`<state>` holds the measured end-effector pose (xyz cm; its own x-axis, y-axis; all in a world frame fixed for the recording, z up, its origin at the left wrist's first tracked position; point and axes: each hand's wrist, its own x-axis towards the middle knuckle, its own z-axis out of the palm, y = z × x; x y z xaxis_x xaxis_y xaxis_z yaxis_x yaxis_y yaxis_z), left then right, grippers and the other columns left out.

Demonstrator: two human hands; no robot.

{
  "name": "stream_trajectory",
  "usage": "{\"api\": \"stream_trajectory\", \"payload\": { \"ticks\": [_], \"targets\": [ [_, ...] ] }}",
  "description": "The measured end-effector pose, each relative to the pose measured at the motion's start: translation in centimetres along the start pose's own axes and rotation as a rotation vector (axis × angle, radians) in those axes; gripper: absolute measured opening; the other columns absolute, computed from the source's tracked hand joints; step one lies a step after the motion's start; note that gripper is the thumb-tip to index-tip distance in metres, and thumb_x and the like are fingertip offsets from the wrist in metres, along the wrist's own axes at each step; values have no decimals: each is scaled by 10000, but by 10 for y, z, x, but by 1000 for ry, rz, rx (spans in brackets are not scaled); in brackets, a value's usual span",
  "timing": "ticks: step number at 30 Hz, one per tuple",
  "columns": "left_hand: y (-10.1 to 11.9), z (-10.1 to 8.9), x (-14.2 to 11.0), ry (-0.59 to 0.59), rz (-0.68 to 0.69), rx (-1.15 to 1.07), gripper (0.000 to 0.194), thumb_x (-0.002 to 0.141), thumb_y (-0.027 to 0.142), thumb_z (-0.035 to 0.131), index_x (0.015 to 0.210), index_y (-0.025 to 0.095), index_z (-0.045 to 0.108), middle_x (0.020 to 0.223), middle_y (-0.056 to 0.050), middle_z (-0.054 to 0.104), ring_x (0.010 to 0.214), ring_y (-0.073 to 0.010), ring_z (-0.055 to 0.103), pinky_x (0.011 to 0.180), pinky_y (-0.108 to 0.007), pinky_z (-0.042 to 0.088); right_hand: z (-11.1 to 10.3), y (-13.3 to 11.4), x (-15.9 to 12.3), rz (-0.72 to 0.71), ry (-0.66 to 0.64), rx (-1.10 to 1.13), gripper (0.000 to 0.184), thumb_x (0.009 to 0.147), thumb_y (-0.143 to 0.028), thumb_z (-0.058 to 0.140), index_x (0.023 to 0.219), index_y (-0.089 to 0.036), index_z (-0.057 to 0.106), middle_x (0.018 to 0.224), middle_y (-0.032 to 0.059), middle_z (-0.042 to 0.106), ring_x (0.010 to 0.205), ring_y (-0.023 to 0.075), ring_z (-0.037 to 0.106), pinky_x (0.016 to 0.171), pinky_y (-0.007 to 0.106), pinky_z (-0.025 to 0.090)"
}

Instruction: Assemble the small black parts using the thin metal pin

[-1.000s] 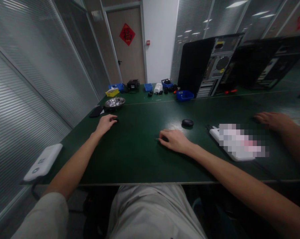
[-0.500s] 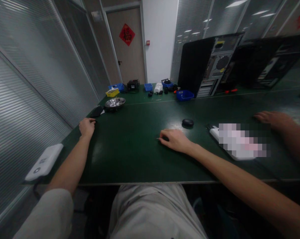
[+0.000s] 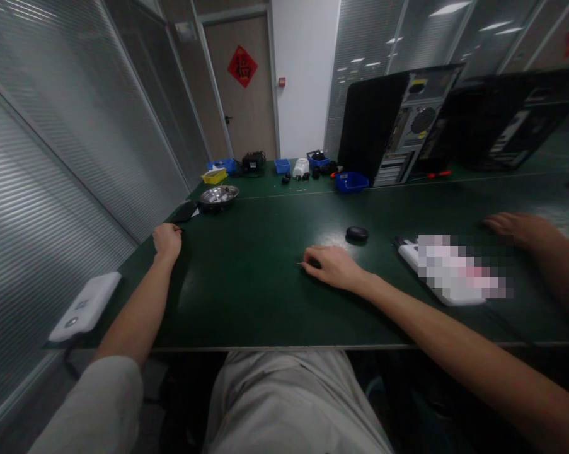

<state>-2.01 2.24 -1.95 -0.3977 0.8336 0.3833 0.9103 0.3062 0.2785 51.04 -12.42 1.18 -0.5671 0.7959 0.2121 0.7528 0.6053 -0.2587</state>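
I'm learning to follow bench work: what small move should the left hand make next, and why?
Probably ease open the left hand and leave the small dark thing on the table: it appears pinched at the fingertips, near the black flat item and metal bowl, well apart from the right hand.

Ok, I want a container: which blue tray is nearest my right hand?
The blue tray beside the leftmost black computer tower; the other blue trays stand farther from your right hand.
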Motion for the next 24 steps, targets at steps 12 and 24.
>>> {"api": "stream_trajectory", "payload": {
  "ticks": [12,24],
  "targets": [
    [-1,-2,0,-7,-36,-6,247,926,282,635,1039,125,788,1030,-153,742,997,-297,661,931,-385,506,0,-1,-1,-9,7,-4,191,1001,-395,565,1007,-232,664,958,34,711,777,174,600,659,288,304],
    [29,-9,-13,-23,-119,-146,257,868,438,733,1000,221,775,1048,-105,758,989,-296,686,851,-373,526,-1,-2,0,5,-5,7,182,1006,-382,562,1017,-231,663,989,41,721,817,181,626,696,285,341]
  ]
}}
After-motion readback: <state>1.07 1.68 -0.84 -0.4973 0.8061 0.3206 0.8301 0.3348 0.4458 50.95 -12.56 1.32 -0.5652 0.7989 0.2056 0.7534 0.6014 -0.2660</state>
